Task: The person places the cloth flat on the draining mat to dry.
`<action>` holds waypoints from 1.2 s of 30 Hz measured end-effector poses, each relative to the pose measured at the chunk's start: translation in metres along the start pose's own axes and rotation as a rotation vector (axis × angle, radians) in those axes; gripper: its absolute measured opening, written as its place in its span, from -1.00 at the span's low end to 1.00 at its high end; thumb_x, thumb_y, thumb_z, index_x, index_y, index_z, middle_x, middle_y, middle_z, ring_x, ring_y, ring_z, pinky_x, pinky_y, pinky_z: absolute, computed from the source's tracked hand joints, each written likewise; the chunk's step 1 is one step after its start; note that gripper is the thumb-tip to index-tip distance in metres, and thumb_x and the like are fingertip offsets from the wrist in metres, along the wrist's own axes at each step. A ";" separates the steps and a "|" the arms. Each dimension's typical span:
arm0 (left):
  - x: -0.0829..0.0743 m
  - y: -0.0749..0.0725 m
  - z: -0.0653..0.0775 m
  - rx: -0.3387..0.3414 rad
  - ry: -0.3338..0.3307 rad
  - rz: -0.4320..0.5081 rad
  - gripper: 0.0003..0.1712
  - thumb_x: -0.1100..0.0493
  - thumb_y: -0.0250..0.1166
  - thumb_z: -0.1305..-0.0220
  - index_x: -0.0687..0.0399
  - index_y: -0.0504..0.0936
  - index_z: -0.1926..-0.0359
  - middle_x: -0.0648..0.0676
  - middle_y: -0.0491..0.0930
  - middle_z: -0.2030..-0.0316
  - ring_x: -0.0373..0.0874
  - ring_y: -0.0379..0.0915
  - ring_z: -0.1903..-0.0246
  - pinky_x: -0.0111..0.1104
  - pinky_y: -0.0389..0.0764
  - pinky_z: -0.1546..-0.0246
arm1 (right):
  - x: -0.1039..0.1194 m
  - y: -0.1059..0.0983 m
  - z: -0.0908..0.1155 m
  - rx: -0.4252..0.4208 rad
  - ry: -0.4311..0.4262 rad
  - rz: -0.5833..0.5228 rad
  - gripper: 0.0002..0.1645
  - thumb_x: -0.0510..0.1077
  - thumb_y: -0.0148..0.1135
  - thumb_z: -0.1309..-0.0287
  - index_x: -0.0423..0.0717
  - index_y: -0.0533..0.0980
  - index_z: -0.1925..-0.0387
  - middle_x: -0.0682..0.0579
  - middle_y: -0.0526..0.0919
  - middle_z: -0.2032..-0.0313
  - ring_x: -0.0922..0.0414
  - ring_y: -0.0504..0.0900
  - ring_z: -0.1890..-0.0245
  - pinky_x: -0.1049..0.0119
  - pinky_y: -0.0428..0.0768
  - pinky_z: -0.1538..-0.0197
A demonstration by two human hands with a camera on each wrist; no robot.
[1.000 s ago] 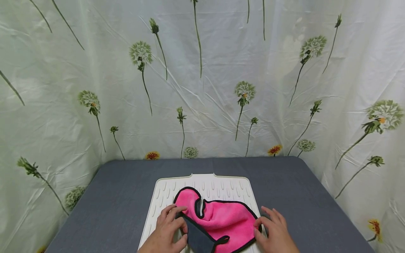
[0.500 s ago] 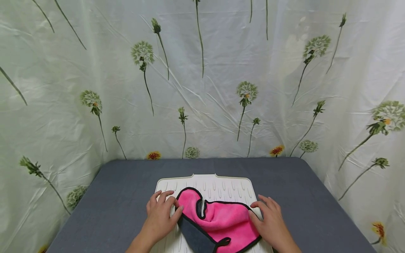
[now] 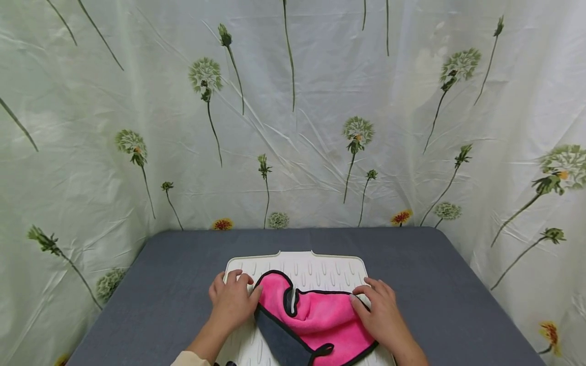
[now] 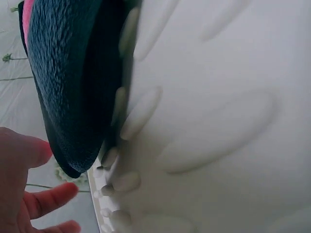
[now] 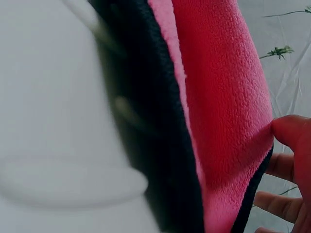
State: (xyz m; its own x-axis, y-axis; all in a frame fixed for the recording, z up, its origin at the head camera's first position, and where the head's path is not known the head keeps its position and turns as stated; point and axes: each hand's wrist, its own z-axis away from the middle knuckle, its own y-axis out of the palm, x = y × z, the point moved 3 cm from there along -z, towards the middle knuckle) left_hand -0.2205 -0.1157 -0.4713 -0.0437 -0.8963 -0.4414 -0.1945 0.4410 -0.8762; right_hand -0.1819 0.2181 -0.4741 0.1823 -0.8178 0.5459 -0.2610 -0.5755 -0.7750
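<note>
A fluffy pink towel [image 3: 336, 317] with black trim and a black hanging loop [image 3: 323, 349] lies crumpled on a white ridged board [image 3: 256, 267]. One part is turned over, showing its dark grey side [image 3: 276, 333]. My left hand [image 3: 231, 302] is at the towel's upper left edge, its thumb against the trim and its other fingers spread beyond it. At the upper right edge, my right hand [image 3: 380, 315] pinches the towel, thumb on the pink side. In the right wrist view, its fingers [image 5: 279, 206] reach behind the trimmed edge. The board's near end is out of view.
The board rests on a dark grey covered table [image 3: 183, 264]. A pale curtain [image 3: 311, 127] printed with dandelions hangs around the back and sides.
Both hands have moved away from me along the towel's side edges, the left one also outward and the right one slightly inward. The towel has barely shifted.
</note>
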 end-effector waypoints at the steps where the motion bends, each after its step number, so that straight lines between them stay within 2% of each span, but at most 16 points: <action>1: 0.000 0.000 -0.003 0.017 -0.017 -0.005 -0.76 -0.05 0.33 -0.27 0.00 0.63 0.34 0.31 0.53 -0.18 0.50 0.13 -0.31 0.38 0.10 -0.25 | 0.001 0.001 -0.001 0.011 0.004 -0.006 -0.93 -0.11 0.43 -0.20 0.12 0.66 0.30 -0.27 0.62 -0.16 -0.41 0.36 -0.33 -0.34 0.30 -0.34; 5: 0.002 0.003 -0.010 0.077 -0.062 0.001 -0.75 -0.05 0.31 -0.28 0.00 0.65 0.42 0.33 0.50 -0.21 0.53 0.08 -0.33 0.40 0.07 -0.26 | 0.004 0.004 -0.004 0.037 -0.012 -0.037 -0.90 -0.11 0.44 -0.17 0.15 0.64 0.39 -0.24 0.65 -0.13 -0.39 0.39 -0.32 -0.33 0.30 -0.34; 9: 0.002 0.007 -0.015 0.104 -0.084 0.013 -0.78 -0.01 0.33 -0.25 -0.02 0.67 0.46 0.33 0.52 -0.20 0.51 0.10 -0.34 0.41 0.10 -0.25 | 0.009 0.006 -0.007 0.059 -0.031 -0.060 -0.85 -0.13 0.48 -0.10 0.16 0.62 0.43 -0.21 0.66 -0.13 -0.39 0.40 -0.31 -0.32 0.32 -0.33; 15: -0.002 0.014 -0.022 0.073 -0.085 0.038 -0.77 0.01 0.32 -0.24 -0.02 0.67 0.51 0.32 0.56 -0.16 0.51 0.17 -0.31 0.42 0.12 -0.25 | 0.014 0.012 -0.012 0.065 -0.066 -0.077 -0.81 -0.14 0.51 -0.04 0.16 0.60 0.46 -0.19 0.68 -0.09 -0.34 0.45 -0.26 -0.27 0.30 -0.33; 19: -0.002 0.018 -0.025 0.054 -0.084 0.043 -0.76 0.04 0.33 -0.23 -0.02 0.65 0.55 0.33 0.56 -0.16 0.50 0.17 -0.31 0.41 0.12 -0.26 | 0.017 0.016 -0.014 0.103 -0.087 -0.103 -0.78 -0.15 0.50 -0.03 0.16 0.57 0.51 -0.20 0.68 -0.07 -0.36 0.44 -0.26 -0.27 0.26 -0.34; 30: 0.005 0.019 -0.024 0.053 -0.094 0.098 -0.89 0.12 0.37 -0.12 -0.02 0.65 0.50 0.28 0.53 -0.23 0.48 0.12 -0.34 0.40 0.10 -0.26 | 0.015 0.019 -0.020 0.216 -0.008 -0.127 -0.77 -0.20 0.50 -0.05 0.16 0.58 0.44 -0.22 0.62 -0.18 -0.40 0.32 -0.36 -0.33 0.22 -0.40; 36: 0.008 0.017 -0.022 0.039 -0.071 0.122 -0.92 0.14 0.34 -0.07 -0.04 0.62 0.51 0.28 0.52 -0.25 0.46 0.11 -0.36 0.40 0.10 -0.26 | 0.016 0.018 -0.019 0.224 0.007 -0.134 -0.77 -0.23 0.48 -0.05 0.13 0.57 0.46 -0.20 0.62 -0.18 -0.39 0.30 -0.37 -0.33 0.25 -0.39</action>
State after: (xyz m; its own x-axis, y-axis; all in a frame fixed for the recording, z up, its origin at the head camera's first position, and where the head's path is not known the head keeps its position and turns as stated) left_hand -0.2454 -0.1161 -0.4854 0.0051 -0.8306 -0.5569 -0.1537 0.5496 -0.8212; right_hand -0.2015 0.1950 -0.4733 0.1942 -0.7348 0.6499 -0.0186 -0.6652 -0.7465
